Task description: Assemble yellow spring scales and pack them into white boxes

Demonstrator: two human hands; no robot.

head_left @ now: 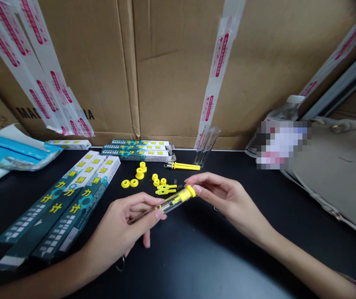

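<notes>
My left hand [131, 220] is closed around a clear plastic tube [167, 205] of a spring scale, tilted up to the right. Inside it a metal spring and a yellow inner piece show. At the tube's upper end, a yellow cap [186, 193] is pinched between the thumb and fingers of my right hand [223, 194]. A metal ring [120, 264] hangs below my left hand. Just beyond the tube lie flat yellow forked strips [166, 190], small springs [175, 182], small yellow rings [156, 182] and larger yellow collars [139, 173].
Green-and-white printed boxes [81, 195] lie at the left, with more boxes [138, 151] stacked behind. Clear tubes [207, 145] stand upright near a yellow inner rod [184, 166]. A blue packet [22, 151] lies far left; a bottle [286, 110] and grey bag [342, 166] stand right. Cardboard [171, 74] walls the back.
</notes>
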